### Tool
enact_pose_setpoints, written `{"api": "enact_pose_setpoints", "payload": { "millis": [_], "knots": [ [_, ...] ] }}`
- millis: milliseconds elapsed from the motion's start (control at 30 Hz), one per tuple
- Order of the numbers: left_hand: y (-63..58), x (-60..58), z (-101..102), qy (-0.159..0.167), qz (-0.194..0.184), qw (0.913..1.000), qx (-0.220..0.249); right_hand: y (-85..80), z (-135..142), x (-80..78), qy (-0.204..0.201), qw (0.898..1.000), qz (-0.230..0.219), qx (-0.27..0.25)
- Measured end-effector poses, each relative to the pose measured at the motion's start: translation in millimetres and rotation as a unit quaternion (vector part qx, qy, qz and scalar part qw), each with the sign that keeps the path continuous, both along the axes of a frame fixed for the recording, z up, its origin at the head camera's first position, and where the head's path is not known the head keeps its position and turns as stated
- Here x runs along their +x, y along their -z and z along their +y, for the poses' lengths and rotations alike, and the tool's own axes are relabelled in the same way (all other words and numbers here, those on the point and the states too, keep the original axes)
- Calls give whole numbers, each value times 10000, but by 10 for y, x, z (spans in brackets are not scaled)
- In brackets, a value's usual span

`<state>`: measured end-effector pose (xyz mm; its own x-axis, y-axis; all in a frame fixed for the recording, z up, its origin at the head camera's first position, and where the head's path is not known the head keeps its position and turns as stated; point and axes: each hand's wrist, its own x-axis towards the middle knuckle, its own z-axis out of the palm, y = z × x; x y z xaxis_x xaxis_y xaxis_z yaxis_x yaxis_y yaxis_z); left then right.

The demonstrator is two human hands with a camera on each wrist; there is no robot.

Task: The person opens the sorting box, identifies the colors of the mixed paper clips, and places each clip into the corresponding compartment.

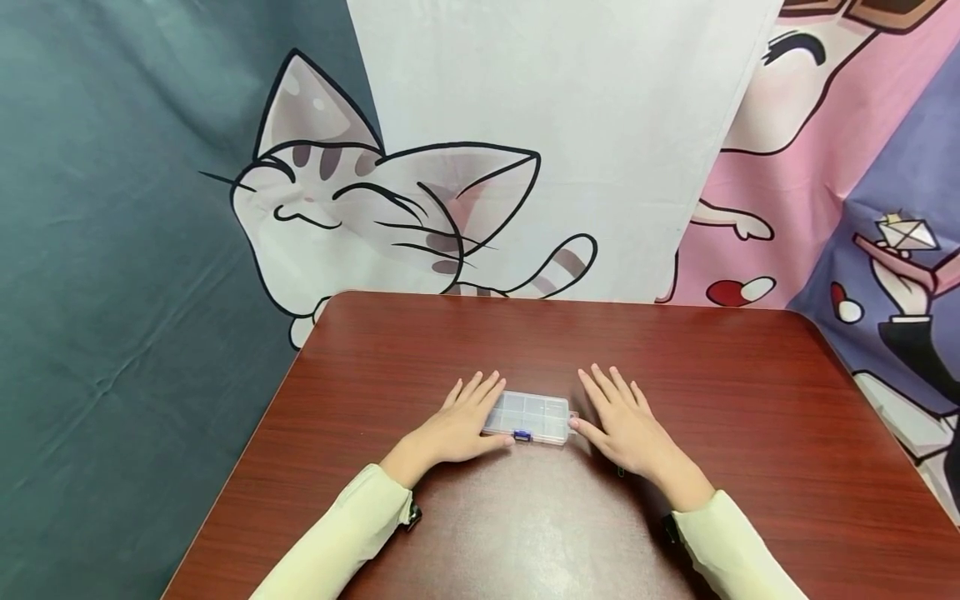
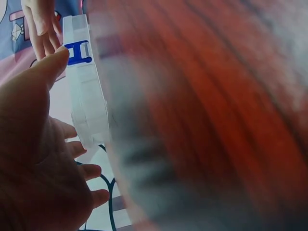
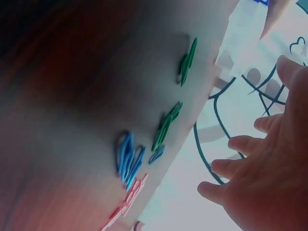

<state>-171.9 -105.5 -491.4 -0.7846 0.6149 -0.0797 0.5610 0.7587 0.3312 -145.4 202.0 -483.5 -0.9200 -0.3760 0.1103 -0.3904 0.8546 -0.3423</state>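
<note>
A clear plastic compartment box [image 1: 534, 417] with a blue latch [image 1: 522, 436] on its near side lies flat on the table, its lid down. My left hand [image 1: 459, 423] is at the box's left end, fingers spread and straight, the thumb beside the latch in the left wrist view. My right hand [image 1: 630, 429] has its fingers spread too, with the thumb tip right at the box's right end. Below it, the right wrist view shows green paper clips [image 3: 167, 127], blue paper clips [image 3: 127, 161] and pink paper clips [image 3: 129, 199], mostly hidden by the hand from above.
The dark red wooden table [image 1: 390, 358] has rounded far corners. Behind it hangs a cloth backdrop [image 1: 637, 100] with printed cartoon figures. One green paper clip [image 1: 621, 472] peeks out beside the right wrist.
</note>
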Motion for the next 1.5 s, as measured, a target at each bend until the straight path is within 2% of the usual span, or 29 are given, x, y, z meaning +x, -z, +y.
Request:
{"api": "enact_pose_setpoints", "payload": {
  "millis": [367,700,1033,1267,1500],
  "knots": [
    [13,7,18,40,8,10000,-75,33,-181,38,-205,9996,174,117],
    [24,2,54,31,23,9997,-227,82,-338,40,-509,9980,164,326],
    [-18,-15,74,84,57,9994,-343,98,-419,26,-626,9969,76,466],
    [-43,-15,98,92,-91,9992,-379,88,-452,23,-729,9963,37,448],
    [-82,-26,116,227,-336,9989,-223,104,-450,1,-990,9946,220,220]
  ]
}}
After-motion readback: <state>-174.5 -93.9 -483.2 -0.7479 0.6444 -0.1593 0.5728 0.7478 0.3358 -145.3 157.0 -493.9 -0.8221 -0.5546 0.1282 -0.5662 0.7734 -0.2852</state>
